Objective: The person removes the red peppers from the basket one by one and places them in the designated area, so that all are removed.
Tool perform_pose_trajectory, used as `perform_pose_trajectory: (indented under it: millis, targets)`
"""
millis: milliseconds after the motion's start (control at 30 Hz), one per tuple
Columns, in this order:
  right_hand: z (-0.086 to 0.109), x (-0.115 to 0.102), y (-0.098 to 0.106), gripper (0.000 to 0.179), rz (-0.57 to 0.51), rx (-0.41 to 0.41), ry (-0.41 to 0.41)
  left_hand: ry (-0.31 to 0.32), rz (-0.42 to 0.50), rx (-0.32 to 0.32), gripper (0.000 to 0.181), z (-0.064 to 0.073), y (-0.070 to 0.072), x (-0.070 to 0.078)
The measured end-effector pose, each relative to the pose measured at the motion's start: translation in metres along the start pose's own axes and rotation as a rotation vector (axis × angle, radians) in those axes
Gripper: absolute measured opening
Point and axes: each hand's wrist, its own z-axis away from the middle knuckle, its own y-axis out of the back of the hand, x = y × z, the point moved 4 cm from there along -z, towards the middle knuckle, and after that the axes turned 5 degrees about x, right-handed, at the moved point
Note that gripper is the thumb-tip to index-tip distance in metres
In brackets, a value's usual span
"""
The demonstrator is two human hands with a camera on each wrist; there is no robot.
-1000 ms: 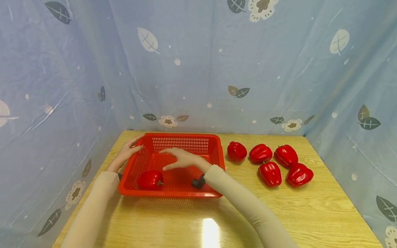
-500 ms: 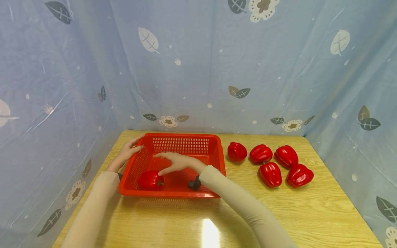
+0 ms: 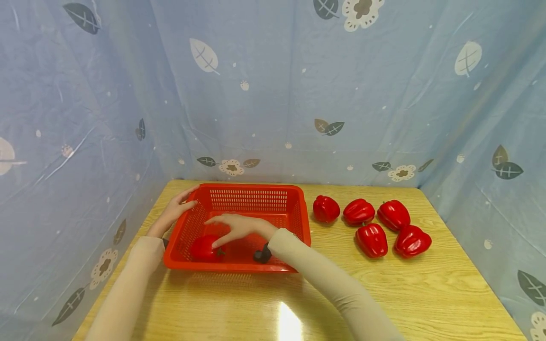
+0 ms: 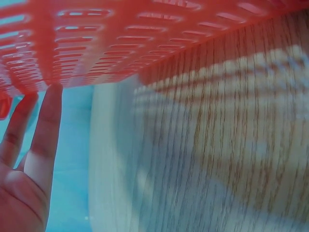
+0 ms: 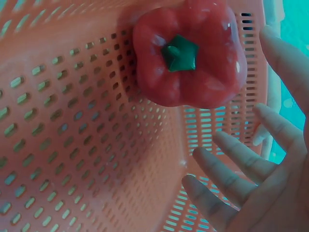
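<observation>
A red plastic basket (image 3: 256, 188) with slotted walls stands on the left part of the table. My left hand (image 3: 172, 213) holds its left rim, thumb over the edge and fingers on the outside; the left wrist view has two straight fingers (image 4: 46, 130) touching the slotted wall. Inside, near the front left corner, lies a red bell pepper (image 3: 202, 248) with a green stem. Over it hovers my right hand (image 3: 241, 226), fingers spread and holding nothing. The right wrist view shows the pepper (image 5: 193, 87) apart from those fingers (image 5: 246, 159), stem towards the camera.
Several more red bell peppers (image 3: 371, 239) lie on the wooden table (image 3: 426, 293) to the right of the basket. A blue patterned curtain (image 3: 264, 94) hangs behind the table and along both sides.
My right hand has moved left and slightly down inside the basket, closer to the pepper. The left hand, the basket and the peppers stay where they were.
</observation>
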Motion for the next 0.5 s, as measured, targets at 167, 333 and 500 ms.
perform_pose_trajectory:
  millis: [167,333,500]
  targets:
    - [-0.0004,-0.0001,-0.0028,0.071,-0.020,-0.043,-0.017,-0.002,-0.005,0.005,0.056,0.0011,-0.0002,0.0005]
    - [-0.0004,-0.0017,-0.0053,0.071,-0.053,-0.081,-0.011,0.009,0.009,-0.002,0.056,0.0016,-0.0007,0.0002]
    - [-0.0021,-0.0005,-0.0081,0.071,-0.061,-0.087,-0.007,0.010,-0.010,0.001,0.057,0.0006,-0.0003,-0.0004]
